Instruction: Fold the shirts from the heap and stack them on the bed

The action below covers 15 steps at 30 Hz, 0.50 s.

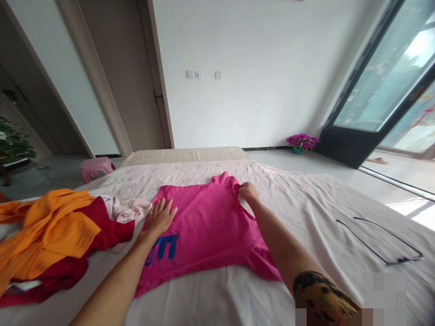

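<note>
A bright pink T-shirt (pixel 207 226) with a blue print lies spread on the pale bedsheet (pixel 306 203) in front of me. My left hand (pixel 160 216) rests flat on the shirt's left side, fingers spread. My right hand (pixel 248 191) reaches to the shirt's far right edge, near a sleeve, with its fingers curled on the fabric there.
A heap of orange (pixel 47 231), dark red (pixel 108 226) and light pink (pixel 131 210) clothes lies at the left of the bed. A black wire hanger (pixel 384 242) lies on the sheet at the right. A pink stool (pixel 96 168) and a flower pot (pixel 302 143) stand on the floor beyond.
</note>
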Each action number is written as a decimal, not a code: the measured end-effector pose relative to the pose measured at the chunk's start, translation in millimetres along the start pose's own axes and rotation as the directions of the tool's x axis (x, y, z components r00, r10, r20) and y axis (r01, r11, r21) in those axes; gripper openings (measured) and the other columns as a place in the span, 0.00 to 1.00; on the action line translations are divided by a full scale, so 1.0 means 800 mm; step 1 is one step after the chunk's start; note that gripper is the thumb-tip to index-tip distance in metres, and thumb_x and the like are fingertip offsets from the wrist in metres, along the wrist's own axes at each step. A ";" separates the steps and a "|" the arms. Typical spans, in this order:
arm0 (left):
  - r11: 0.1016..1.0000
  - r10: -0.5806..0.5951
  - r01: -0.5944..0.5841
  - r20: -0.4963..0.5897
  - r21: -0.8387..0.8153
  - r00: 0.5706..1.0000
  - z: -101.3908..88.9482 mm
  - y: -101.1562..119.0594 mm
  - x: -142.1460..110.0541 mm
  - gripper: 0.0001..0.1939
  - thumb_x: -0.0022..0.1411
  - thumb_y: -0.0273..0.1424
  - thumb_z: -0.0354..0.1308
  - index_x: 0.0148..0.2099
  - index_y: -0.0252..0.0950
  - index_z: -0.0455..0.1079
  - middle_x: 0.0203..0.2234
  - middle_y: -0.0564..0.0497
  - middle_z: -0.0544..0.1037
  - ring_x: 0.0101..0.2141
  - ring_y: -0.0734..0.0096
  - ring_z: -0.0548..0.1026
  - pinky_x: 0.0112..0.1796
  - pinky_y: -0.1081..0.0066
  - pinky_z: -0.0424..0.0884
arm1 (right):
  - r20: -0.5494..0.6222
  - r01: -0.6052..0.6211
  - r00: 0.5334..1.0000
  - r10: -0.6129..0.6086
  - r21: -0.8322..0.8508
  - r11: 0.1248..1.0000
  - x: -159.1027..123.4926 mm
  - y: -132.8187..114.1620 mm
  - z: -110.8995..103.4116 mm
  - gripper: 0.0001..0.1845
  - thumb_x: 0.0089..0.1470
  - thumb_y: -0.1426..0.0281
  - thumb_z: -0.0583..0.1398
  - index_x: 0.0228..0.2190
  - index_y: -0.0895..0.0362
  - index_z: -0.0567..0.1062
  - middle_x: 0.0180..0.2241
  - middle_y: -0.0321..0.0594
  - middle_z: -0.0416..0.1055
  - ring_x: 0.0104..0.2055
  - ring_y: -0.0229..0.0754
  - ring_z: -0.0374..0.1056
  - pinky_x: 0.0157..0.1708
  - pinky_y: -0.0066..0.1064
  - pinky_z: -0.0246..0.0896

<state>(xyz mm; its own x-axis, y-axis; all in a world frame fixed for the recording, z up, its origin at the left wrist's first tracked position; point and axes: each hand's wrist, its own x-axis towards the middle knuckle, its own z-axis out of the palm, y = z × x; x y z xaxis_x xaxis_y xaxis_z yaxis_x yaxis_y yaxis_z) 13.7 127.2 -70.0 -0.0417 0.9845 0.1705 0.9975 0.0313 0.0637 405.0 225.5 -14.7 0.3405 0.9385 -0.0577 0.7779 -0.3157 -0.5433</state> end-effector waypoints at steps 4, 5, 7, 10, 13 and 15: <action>1.000 -0.012 0.012 0.007 0.022 1.000 -0.001 0.003 -0.001 0.35 0.68 0.48 0.41 0.70 0.37 0.53 0.68 0.38 0.56 0.67 0.48 0.53 0.62 0.51 0.51 | -0.084 -0.040 0.996 0.039 -0.016 0.999 0.014 0.019 -0.001 0.17 0.52 0.69 0.58 0.42 0.59 0.81 0.46 0.54 0.76 0.50 0.55 0.71 0.43 0.36 0.63; 1.000 -0.014 0.014 0.007 0.027 1.000 -0.002 0.004 -0.001 0.35 0.68 0.49 0.41 0.70 0.36 0.53 0.68 0.37 0.55 0.67 0.48 0.53 0.62 0.51 0.50 | -0.094 -0.045 0.995 0.044 -0.015 0.999 0.017 0.023 -0.003 0.17 0.53 0.69 0.57 0.42 0.59 0.81 0.46 0.54 0.76 0.50 0.55 0.71 0.43 0.36 0.63; 0.999 -0.011 0.011 0.007 0.034 1.000 -0.002 0.004 -0.002 0.36 0.68 0.49 0.42 0.70 0.36 0.53 0.68 0.36 0.55 0.67 0.47 0.53 0.62 0.50 0.49 | -0.102 -0.056 0.993 0.055 -0.011 0.998 0.020 0.026 -0.005 0.17 0.53 0.69 0.56 0.41 0.59 0.81 0.45 0.55 0.76 0.49 0.56 0.71 0.42 0.36 0.64; 1.000 -0.002 0.001 0.001 0.029 1.000 -0.002 0.005 -0.003 0.36 0.67 0.50 0.42 0.70 0.35 0.52 0.68 0.35 0.55 0.67 0.47 0.52 0.63 0.50 0.48 | -0.098 -0.076 0.992 0.075 -0.003 0.997 0.020 0.021 -0.008 0.17 0.54 0.69 0.55 0.41 0.61 0.80 0.43 0.57 0.76 0.47 0.56 0.73 0.40 0.35 0.64; 1.000 -0.008 0.008 -0.014 0.017 1.000 -0.001 0.005 -0.005 0.36 0.67 0.49 0.42 0.70 0.36 0.53 0.68 0.36 0.56 0.67 0.46 0.52 0.62 0.49 0.48 | -0.120 -0.076 0.990 0.076 0.005 0.997 0.017 0.012 -0.008 0.20 0.58 0.68 0.52 0.47 0.60 0.76 0.46 0.57 0.75 0.50 0.56 0.71 0.42 0.36 0.63; 1.000 -0.010 0.010 -0.026 0.014 1.000 0.000 0.005 -0.006 0.35 0.67 0.49 0.43 0.70 0.36 0.53 0.67 0.36 0.56 0.67 0.46 0.52 0.62 0.48 0.48 | -0.131 -0.073 0.989 0.073 0.006 0.997 0.012 0.006 -0.006 0.23 0.61 0.65 0.48 0.52 0.60 0.72 0.49 0.58 0.73 0.52 0.56 0.70 0.45 0.39 0.62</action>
<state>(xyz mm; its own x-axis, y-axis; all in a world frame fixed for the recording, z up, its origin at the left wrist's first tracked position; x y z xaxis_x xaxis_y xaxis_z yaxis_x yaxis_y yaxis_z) 17.9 123.0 -70.7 -0.0532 0.9792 0.1956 0.9977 0.0438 0.0521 414.7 232.4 -13.5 0.4629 0.8863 0.0127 0.7479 -0.3828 -0.5423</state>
